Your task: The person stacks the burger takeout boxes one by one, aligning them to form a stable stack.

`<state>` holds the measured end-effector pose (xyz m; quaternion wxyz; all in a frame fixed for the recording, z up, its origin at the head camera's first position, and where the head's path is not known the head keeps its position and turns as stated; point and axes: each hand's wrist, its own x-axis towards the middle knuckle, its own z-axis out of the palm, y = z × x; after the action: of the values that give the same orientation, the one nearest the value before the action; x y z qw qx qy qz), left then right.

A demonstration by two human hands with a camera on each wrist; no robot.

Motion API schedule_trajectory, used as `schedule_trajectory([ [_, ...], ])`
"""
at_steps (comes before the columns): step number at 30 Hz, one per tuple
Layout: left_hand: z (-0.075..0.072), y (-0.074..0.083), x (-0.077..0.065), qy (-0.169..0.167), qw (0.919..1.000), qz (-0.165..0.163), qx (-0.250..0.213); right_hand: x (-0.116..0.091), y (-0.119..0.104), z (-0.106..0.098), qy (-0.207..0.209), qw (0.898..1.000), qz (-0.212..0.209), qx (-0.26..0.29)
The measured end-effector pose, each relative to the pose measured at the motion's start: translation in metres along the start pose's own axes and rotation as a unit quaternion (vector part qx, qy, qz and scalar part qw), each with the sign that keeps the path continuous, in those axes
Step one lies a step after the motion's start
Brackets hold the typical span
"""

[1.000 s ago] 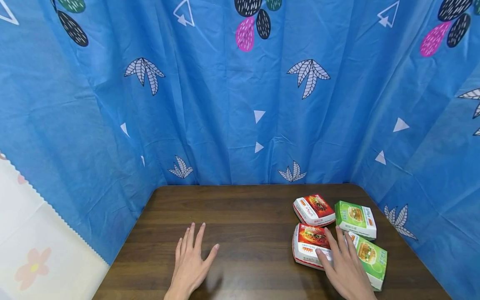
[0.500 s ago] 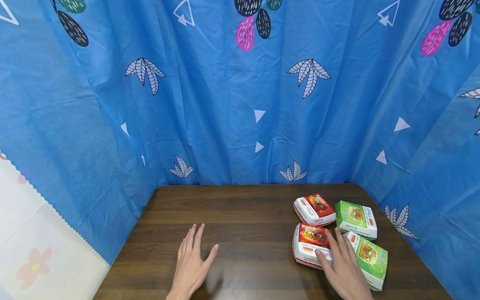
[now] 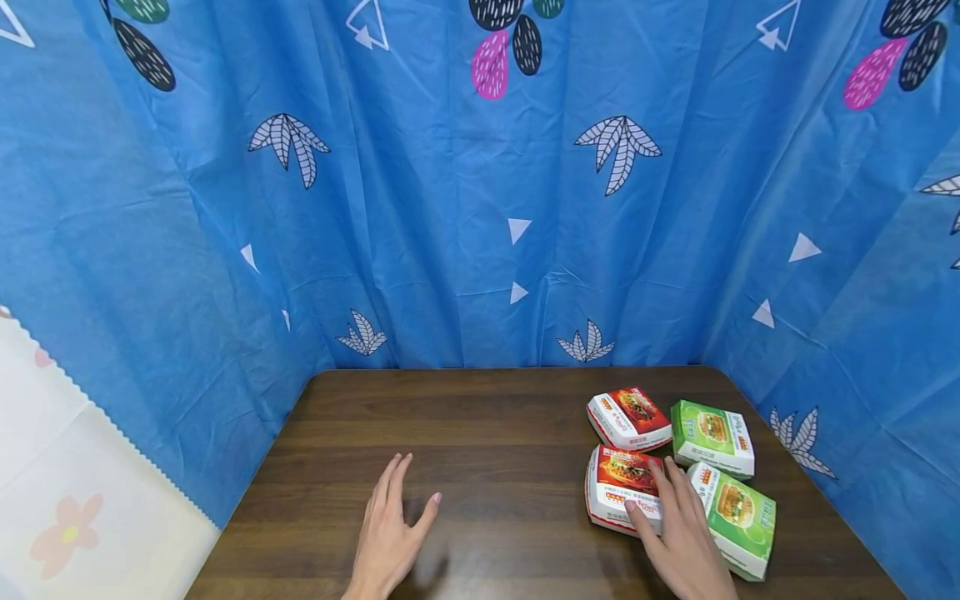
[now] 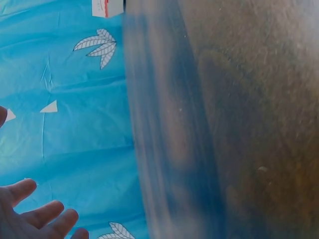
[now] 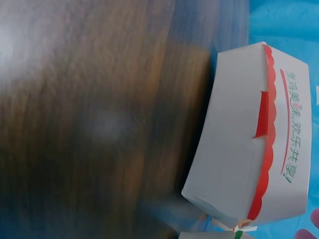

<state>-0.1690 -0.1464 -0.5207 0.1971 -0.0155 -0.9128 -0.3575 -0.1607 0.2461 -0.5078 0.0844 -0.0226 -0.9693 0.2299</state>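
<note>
My left hand (image 3: pixel 388 529) hovers over the left half of the brown wooden table (image 3: pixel 465 417), fingers extended and thumb spread, holding nothing. In the left wrist view its fingers (image 4: pixel 50 216) are loosely spread. My right hand (image 3: pixel 686 533) is at the near red-and-white burger box (image 3: pixel 618 496), fingers extended and overlapping its right side in the head view. Just right of that hand lies a near green-and-white burger box (image 3: pixel 738 517), partly hidden by it. The right wrist view shows a white box side (image 5: pixel 234 129) with a red scalloped edge, fingertips (image 5: pixel 304 233) at the lower right corner.
Behind the near boxes sit a second red burger box (image 3: pixel 630 417) and a second green one (image 3: pixel 712 437), close together. Blue patterned curtain (image 3: pixel 450 208) surrounds the table's back and sides. A pale flowered cloth (image 3: pixel 97 500) hangs at the left.
My left hand has shifted slightly right and turned a little, its fingers closer together. The right hand has moved slightly left over the near red burger box. The boxes stay put.
</note>
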Motion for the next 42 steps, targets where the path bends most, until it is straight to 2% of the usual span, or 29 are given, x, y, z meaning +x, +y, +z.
schedule_trajectory([
  [5, 0.004, 0.000, -0.003, 0.001, 0.9998, -0.007, -0.019, 0.000, -0.001, 0.005, 0.023, 1.000, -0.015, 0.015],
  [16, 0.013, 0.001, -0.010, 0.009, 0.9994, -0.005, -0.034, -0.001, -0.002, 0.011, 0.033, 0.999, -0.032, 0.022],
  [23, 0.016, 0.001, -0.012, 0.002, 0.9963, -0.021, -0.083, 0.001, 0.001, 0.017, 0.006, 0.999, -0.010, 0.030],
  [28, 0.020, -0.002, -0.014, 0.004, 0.9947, -0.020, -0.101, 0.001, 0.003, 0.021, 0.006, 1.000, 0.000, 0.030],
  [34, 0.025, -0.004, -0.017, -0.006, 0.9908, -0.025, -0.133, -0.001, 0.005, 0.026, 0.022, 0.999, 0.002, 0.040],
  [42, 0.029, -0.006, -0.017, -0.014, 0.9856, -0.031, -0.166, 0.000, 0.008, 0.031, 0.059, 0.996, -0.016, 0.061],
])
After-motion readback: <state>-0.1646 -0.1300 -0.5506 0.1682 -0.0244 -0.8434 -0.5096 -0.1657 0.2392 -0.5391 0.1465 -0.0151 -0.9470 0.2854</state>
